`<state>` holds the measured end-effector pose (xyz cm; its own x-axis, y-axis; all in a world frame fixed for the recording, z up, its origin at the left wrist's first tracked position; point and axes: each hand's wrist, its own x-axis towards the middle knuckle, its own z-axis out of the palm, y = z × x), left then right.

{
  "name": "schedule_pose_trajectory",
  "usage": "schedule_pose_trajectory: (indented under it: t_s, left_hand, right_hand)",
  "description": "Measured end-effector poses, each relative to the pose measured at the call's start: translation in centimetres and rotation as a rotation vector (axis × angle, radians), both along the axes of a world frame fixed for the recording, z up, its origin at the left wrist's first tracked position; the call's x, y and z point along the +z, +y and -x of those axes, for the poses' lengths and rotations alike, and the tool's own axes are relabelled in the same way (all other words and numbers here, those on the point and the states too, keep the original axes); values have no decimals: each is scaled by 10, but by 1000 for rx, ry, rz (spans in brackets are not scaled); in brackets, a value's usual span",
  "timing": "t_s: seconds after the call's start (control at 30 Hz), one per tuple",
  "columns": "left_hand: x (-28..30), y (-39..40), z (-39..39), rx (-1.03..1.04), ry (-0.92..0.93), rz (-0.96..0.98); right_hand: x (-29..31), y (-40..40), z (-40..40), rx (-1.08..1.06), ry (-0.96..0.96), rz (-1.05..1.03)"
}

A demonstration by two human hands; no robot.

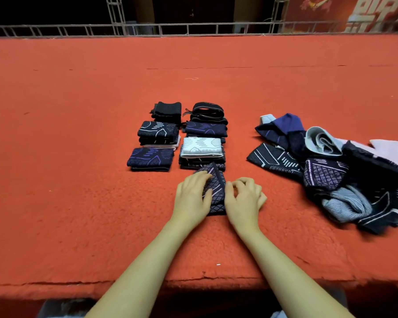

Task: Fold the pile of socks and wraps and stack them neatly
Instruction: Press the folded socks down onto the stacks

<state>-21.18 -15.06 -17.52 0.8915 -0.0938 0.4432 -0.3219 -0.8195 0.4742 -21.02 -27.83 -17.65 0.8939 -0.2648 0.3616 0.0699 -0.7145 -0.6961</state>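
A dark sock with a purple diamond pattern [215,191] lies folded on the red felt table [101,203], between my hands. My left hand [192,198] rests on its left side with fingers laid over the cloth and the thumb on it. My right hand [245,198] sits at its right edge, fingers curled, thumb and fingertips touching the fabric. Behind it stand two rows of folded items: a left row [155,136] and a right row [203,136], with a white patterned piece [201,146] among them. The unfolded pile [335,171] lies to the right.
The table's front edge [193,281] runs just below my forearms. A metal railing [193,28] borders the far side. Open red felt stretches to the left and beyond the folded rows.
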Motion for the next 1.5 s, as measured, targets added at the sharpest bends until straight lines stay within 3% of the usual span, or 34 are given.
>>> schedule_pose_trajectory:
  t_s: [0.07, 0.13, 0.37, 0.7, 0.83, 0.9, 1.03, 1.2, 1.37, 1.5]
  left_hand:
    - [0, 3, 0, 9, 181, -178]
    - [-2, 8, -2, -24, 278, -232]
    - [-3, 13, 0, -102, 187, -66]
    - [12, 17, -12, -214, 345, -440]
    - [21, 22, -22, -268, 391, -485]
    - [20, 24, -23, -267, 332, -480]
    - [22, 29, -23, -211, -8, -411]
    - [38, 47, -31, -199, -308, -547]
    - [45, 64, -30, -166, -396, -494]
    - [36, 66, -21, -124, -332, -281]
  right_hand:
    - [-3, -1, 1, -4, 17, 27]
    - [-5, -1, 4, 13, 33, 80]
    - [-3, -2, 7, 53, -7, 65]
    - [-9, 1, 7, -36, 81, 158]
    - [-14, -2, 2, -14, 129, 213]
    - [-12, -4, 1, 18, 110, 145]
    - [-8, -2, -1, 121, -31, 55]
    - [13, 1, -9, 288, -348, 169]
    - [27, 4, -23, 362, -488, 303]
    - [27, 3, -27, 396, -484, 402]
